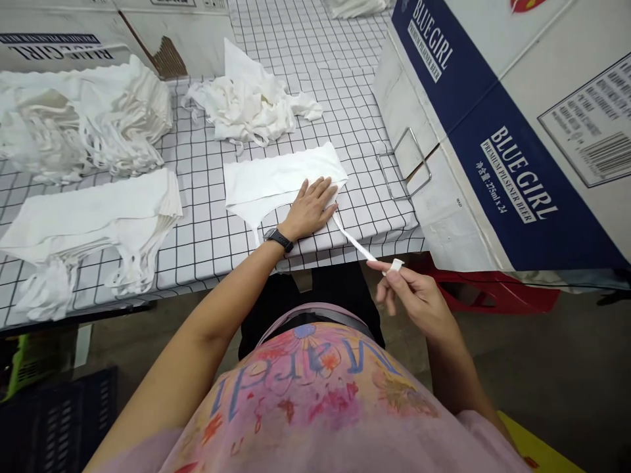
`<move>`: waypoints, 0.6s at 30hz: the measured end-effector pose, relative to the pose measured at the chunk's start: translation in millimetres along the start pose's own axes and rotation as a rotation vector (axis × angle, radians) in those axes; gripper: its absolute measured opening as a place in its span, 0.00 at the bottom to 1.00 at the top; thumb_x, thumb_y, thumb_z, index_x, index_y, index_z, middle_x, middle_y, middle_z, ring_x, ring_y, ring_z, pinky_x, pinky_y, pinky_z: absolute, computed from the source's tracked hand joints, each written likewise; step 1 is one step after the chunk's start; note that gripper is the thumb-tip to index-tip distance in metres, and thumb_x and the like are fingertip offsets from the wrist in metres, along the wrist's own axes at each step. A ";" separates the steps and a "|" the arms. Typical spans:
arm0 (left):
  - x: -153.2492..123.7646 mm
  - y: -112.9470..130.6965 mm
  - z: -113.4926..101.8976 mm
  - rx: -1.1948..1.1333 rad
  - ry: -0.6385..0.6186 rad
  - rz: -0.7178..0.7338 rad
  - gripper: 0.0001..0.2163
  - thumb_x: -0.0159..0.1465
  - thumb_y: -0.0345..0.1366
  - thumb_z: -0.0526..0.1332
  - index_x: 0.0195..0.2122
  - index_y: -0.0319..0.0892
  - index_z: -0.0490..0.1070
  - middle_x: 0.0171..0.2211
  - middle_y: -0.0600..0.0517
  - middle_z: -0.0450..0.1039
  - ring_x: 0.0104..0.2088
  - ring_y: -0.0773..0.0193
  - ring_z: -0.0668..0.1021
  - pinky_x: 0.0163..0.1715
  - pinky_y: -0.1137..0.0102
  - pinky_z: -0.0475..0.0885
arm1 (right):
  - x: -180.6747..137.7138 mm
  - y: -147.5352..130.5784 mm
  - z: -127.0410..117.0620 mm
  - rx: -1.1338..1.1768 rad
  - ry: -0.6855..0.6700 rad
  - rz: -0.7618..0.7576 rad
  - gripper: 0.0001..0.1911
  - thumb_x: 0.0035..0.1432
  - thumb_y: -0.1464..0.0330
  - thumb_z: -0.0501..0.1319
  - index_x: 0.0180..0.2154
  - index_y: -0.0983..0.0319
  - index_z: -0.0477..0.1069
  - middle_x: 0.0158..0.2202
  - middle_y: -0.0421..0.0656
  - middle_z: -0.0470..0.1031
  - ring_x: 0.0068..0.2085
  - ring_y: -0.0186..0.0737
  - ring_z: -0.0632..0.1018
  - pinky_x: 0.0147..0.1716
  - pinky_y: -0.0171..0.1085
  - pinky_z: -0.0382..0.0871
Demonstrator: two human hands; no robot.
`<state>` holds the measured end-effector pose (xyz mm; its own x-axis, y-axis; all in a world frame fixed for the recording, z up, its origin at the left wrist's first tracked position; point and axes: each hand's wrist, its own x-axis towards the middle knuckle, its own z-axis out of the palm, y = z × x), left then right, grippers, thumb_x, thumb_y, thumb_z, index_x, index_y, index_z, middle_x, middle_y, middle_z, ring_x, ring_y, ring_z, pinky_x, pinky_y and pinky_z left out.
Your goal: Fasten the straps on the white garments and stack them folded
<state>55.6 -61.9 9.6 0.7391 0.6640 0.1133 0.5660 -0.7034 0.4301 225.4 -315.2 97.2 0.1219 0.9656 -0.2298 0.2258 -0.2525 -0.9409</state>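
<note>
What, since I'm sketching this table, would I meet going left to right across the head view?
Near stack of folded white garments → single flat white garment → right hand → printed barcode label.

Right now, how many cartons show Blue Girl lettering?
2: one beer carton at the back left, behind the thick garment stack; the right-hand carton, right of the flattened white garment. Others may be hidden.

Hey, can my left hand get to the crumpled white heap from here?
Probably yes: your left hand lies flat on the white garment, and only that garment and a strip of checked tablecloth seem to lie between it and the crumpled heap.
</note>
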 end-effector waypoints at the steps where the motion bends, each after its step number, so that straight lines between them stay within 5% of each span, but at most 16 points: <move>1: 0.1 1.7 -3.3 -0.024 0.001 -0.005 0.25 0.75 0.45 0.50 0.71 0.45 0.58 0.75 0.47 0.52 0.76 0.53 0.52 0.76 0.48 0.40 | 5.5 -1.7 1.4 -0.055 0.051 -0.017 0.22 0.71 0.52 0.57 0.48 0.58 0.83 0.28 0.43 0.78 0.29 0.41 0.79 0.35 0.41 0.75; 5: -10.6 23.4 -28.3 -0.226 0.121 0.001 0.17 0.75 0.43 0.54 0.62 0.46 0.69 0.68 0.46 0.65 0.73 0.53 0.60 0.72 0.46 0.56 | 31.0 -8.1 9.6 -0.172 0.167 -0.145 0.20 0.69 0.53 0.61 0.32 0.57 0.82 0.31 0.43 0.73 0.35 0.41 0.75 0.36 0.39 0.71; 8: -29.2 49.8 -50.1 -0.568 0.103 0.099 0.11 0.72 0.44 0.60 0.47 0.44 0.77 0.51 0.47 0.79 0.55 0.57 0.78 0.59 0.57 0.74 | 48.3 -8.9 15.2 -0.165 0.110 -0.211 0.22 0.69 0.54 0.61 0.26 0.58 0.79 0.31 0.42 0.68 0.35 0.39 0.74 0.37 0.38 0.70; 12: -48.0 72.0 -63.5 -0.882 -0.027 0.130 0.08 0.68 0.42 0.67 0.40 0.43 0.79 0.40 0.50 0.82 0.43 0.61 0.81 0.50 0.65 0.75 | 64.1 -6.0 20.5 -0.211 0.008 -0.260 0.22 0.70 0.57 0.60 0.26 0.59 0.75 0.32 0.42 0.68 0.35 0.38 0.72 0.36 0.37 0.68; 18: -54.0 68.6 -62.6 -0.907 -0.048 0.029 0.10 0.67 0.42 0.66 0.33 0.42 0.76 0.34 0.51 0.79 0.39 0.62 0.78 0.46 0.65 0.72 | 73.4 -9.0 24.9 -0.290 -0.117 -0.294 0.17 0.71 0.62 0.60 0.29 0.60 0.77 0.37 0.43 0.71 0.39 0.38 0.75 0.40 0.36 0.69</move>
<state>31.6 -130.2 89.1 0.7743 0.6238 0.1067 0.0570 -0.2367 0.9699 208.2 -240.5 82.7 -0.0951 0.9955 -0.0044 0.4987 0.0438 -0.8657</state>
